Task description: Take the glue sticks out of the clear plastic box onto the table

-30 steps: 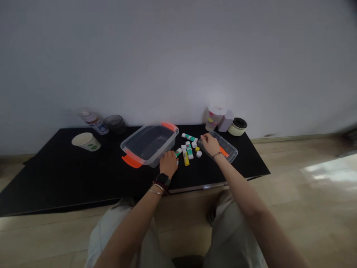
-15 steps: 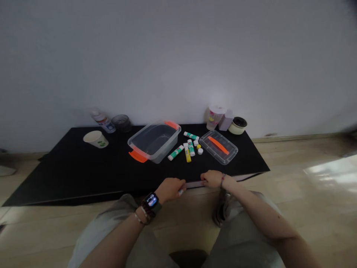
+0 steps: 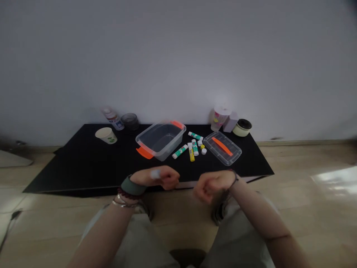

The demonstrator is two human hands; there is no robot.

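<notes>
My left hand (image 3: 164, 176) hovers at the front edge of the black table, turned over with its fingers curled in; a pale patch shows near the thumb side. My right hand (image 3: 210, 184), also curled and somewhat blurred, is at the same edge to the right. No object shows in either hand. Beyond them lie green-and-white glue sticks (image 3: 180, 151) and a yellow glue stick (image 3: 191, 154). Loose white caps (image 3: 204, 151) and a yellow cap (image 3: 202, 146) sit beside them. A clear plastic box (image 3: 161, 139) with orange latches stands open to the left; its lid (image 3: 223, 147) lies to the right.
On the black tabletop (image 3: 83, 167), a paper cup (image 3: 106, 135), a spray bottle (image 3: 113, 118) and a dark glass bowl (image 3: 130, 121) are at the back left. A lidded plastic cup (image 3: 219, 118), a pale box (image 3: 231, 122) and a cream pot (image 3: 242, 128) stand back right against the wall.
Both hands have come off the table edge, turned over and curled their fingers. The view has shifted slightly, so the tabletop things appear further right.
</notes>
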